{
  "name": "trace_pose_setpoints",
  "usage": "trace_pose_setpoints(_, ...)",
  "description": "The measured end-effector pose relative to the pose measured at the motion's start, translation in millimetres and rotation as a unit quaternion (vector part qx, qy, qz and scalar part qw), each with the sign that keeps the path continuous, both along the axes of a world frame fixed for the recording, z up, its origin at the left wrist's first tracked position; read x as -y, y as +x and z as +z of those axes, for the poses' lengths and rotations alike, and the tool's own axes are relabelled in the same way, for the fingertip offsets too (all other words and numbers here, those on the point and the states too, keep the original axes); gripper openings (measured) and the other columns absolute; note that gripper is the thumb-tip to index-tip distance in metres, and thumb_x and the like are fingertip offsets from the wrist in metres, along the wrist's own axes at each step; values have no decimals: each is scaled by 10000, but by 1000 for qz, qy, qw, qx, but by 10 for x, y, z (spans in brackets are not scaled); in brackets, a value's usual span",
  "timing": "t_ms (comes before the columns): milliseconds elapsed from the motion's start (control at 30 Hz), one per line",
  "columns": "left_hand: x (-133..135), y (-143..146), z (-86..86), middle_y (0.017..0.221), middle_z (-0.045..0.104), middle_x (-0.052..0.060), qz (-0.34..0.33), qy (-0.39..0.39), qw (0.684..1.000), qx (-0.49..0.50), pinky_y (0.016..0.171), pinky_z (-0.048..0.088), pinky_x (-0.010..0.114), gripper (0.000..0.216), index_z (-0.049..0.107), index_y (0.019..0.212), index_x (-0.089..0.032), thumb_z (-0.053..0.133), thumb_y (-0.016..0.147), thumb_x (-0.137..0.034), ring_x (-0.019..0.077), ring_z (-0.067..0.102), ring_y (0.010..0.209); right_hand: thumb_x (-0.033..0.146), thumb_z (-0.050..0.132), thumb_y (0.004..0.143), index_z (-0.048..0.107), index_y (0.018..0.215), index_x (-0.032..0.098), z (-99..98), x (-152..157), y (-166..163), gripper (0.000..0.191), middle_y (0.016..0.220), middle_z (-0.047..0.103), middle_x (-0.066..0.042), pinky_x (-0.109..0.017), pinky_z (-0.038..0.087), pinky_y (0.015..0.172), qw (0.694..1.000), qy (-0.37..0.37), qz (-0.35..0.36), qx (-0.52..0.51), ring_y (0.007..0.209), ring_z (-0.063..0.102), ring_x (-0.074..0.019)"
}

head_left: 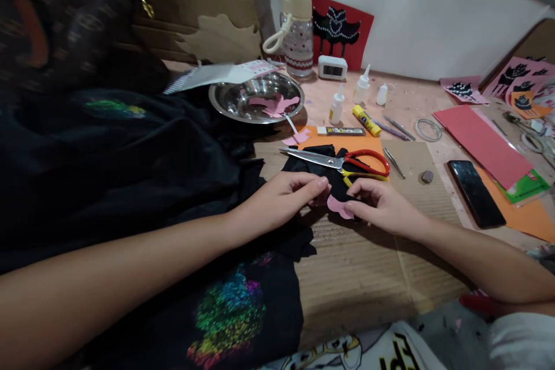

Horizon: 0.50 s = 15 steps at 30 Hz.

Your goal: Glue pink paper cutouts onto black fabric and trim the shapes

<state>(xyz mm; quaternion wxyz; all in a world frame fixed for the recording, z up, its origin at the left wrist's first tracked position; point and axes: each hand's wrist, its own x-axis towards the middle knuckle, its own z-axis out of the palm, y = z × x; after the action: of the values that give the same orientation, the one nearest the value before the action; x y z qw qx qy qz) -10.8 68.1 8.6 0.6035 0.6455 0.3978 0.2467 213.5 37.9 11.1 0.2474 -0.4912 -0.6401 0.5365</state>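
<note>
My right hand (381, 205) pinches a small curved pink paper cutout (340, 207) between thumb and fingers. Just left of it, my left hand (295, 193) has thumb and forefinger pressed together; what they hold, if anything, is hidden. Beneath both hands lies black fabric (310, 169) on a cardboard sheet (355, 266). Scissors (333, 162) with red and yellow handles rest on the fabric just beyond my fingers, blades pointing left. More pink cutouts (277, 105) lie in a steel bowl (221, 107) farther back.
Black cloth (108, 173) with rainbow prints covers the left side. Beyond the scissors are a glue stick (366, 120), white squeeze bottles (336, 107), a small clock (332, 67) and a drink bottle (297, 29). A phone (476, 193) and red paper (488, 144) lie right; tweezers (393, 162) sit nearer.
</note>
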Motion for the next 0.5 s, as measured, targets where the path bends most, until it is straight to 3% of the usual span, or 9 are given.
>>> trace_pose_setpoints(167, -6, 2, 12, 696, 661, -13, 3, -7, 1000, 5, 647, 495, 263, 376, 694, 783, -209, 694, 834, -582, 150, 585, 657, 380, 676, 817, 610, 807, 225, 5, 0, -8, 169, 717, 616, 20, -245, 388, 520, 1000, 2, 2, 0, 594, 518, -123)
trace_pose_setpoints(367, -18, 8, -15, 724, 706, 7, 18, -62, 998, 2, 545, 450, 245, 366, 684, 789, -202, 741, 763, -563, 151, 584, 634, 382, 699, 822, 642, 850, 216, 16, 3, 1, 178, 710, 642, 21, -239, 397, 511, 1000, -12, 8, 3, 582, 536, -121)
trace_pose_setpoints(500, 1, 11, -6, 783, 773, 30, 10, -74, 997, 0, 586, 469, 251, 354, 700, 799, -194, 738, 772, -545, 145, 607, 643, 422, 685, 863, 662, 939, 207, 14, 6, -22, 229, 735, 710, 0, -256, 477, 573, 997, -41, 19, -55, 617, 619, -142)
